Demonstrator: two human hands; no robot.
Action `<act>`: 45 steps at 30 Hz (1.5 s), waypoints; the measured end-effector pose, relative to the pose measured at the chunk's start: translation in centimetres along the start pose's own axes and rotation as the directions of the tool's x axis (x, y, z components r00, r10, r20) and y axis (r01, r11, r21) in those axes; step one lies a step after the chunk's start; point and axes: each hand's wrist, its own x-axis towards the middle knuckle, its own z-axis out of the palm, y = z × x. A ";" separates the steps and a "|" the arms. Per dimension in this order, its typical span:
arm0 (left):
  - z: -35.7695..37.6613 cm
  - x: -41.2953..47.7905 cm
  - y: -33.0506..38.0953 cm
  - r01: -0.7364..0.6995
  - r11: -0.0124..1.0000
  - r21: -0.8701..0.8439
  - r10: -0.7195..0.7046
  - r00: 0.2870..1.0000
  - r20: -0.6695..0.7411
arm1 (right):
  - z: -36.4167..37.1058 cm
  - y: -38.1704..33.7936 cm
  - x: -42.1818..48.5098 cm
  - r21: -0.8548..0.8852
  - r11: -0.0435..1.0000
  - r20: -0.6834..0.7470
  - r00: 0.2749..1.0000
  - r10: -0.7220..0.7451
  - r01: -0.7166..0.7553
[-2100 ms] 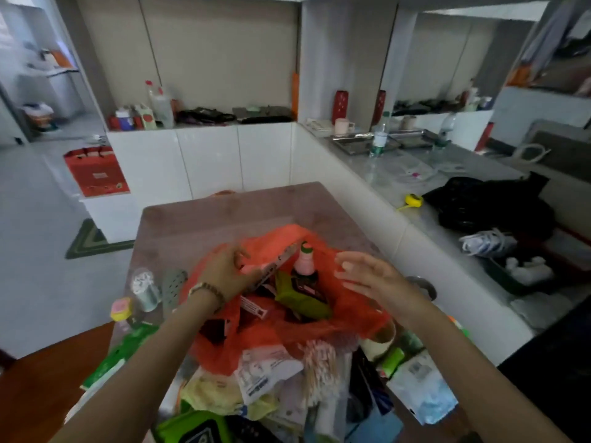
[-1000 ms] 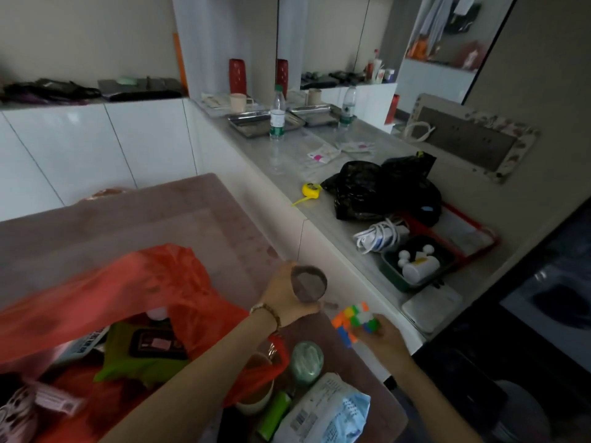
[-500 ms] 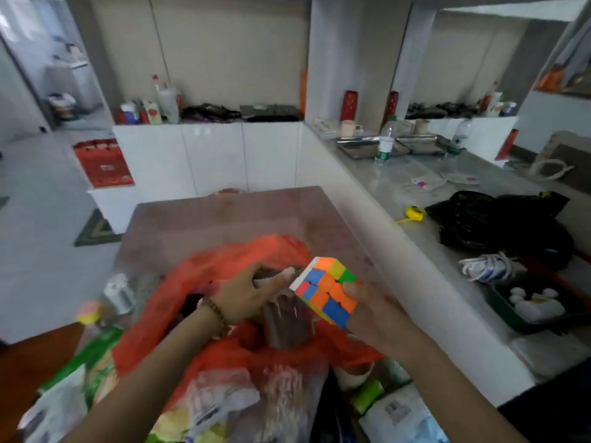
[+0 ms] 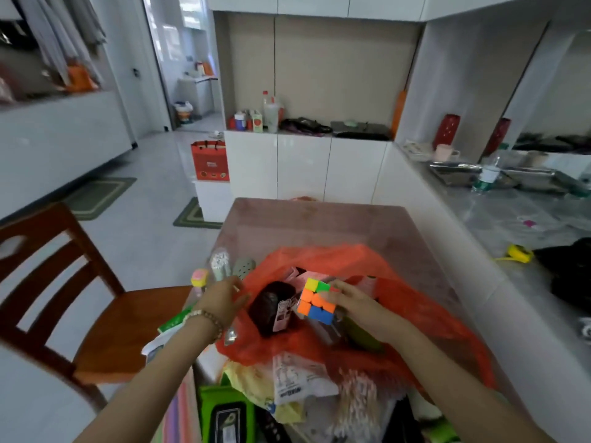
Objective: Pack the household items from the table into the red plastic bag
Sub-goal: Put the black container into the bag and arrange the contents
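Released by the left hand (image 4: 224, 302) since the earlier frame, the dark cup (image 4: 271, 310) now lies inside the crumpled red plastic bag (image 4: 319, 257), centre frame. Lower-frame packets (image 4: 297, 378) are blurred. The left hand's fingers spread loosely at the bag's rim; the right hand (image 4: 358, 306) clamps the multicoloured cube (image 4: 315, 300) above its opening.

Nothing legible — print on the white packet (image 4: 299, 378) and red gift bag (image 4: 209, 161) is too blurred.

Multicoloured cube (image 4: 315, 300), red bag (image 4: 323, 255)
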 end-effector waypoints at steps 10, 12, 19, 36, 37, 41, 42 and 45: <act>-0.5 4.1 4.2 0.019 0.876 -0.482 -0.132 0.971 -0.201 | -0.8 -0.5 3.5 -0.559 0.821 -0.444 0.878 -0.176 -0.119; -0.4 4.4 4.2 0.025 0.874 -0.485 -0.128 0.975 -0.181 | -0.7 -0.4 3.3 -0.551 0.825 -0.454 0.875 -0.170 -0.126; -0.5 5.4 3.8 0.025 0.873 -0.488 -0.109 0.983 -0.145 | -0.8 -1.9 2.6 -0.099 0.995 -0.473 0.878 -0.069 0.025; 2.0 3.7 9.3 -0.344 0.939 -0.007 0.338 0.927 -0.163 | -6.6 1.0 -4.7 -0.201 0.972 -0.574 0.818 -0.017 -0.121; 2.3 3.3 10.4 -0.406 0.913 -0.032 0.394 0.902 -0.175 | -7.0 -0.2 -6.1 -0.187 0.979 -0.560 0.828 -0.039 -0.080; 5.1 1.0 15.3 -0.576 0.789 -0.214 0.579 0.813 -0.051 | -9.3 -2.8 -12.6 -0.165 0.986 -0.618 0.775 -0.132 0.036; 6.2 0.1 16.5 -0.586 0.761 -0.279 0.614 0.789 0.016 | -9.9 -2.8 -14.3 -0.156 0.986 -0.651 0.745 -0.144 0.053; 10.2 -2.6 19.4 -0.553 0.711 -0.434 0.673 0.713 0.195 | -11.8 -0.7 -19.1 -0.117 0.991 -0.773 0.621 -0.127 0.058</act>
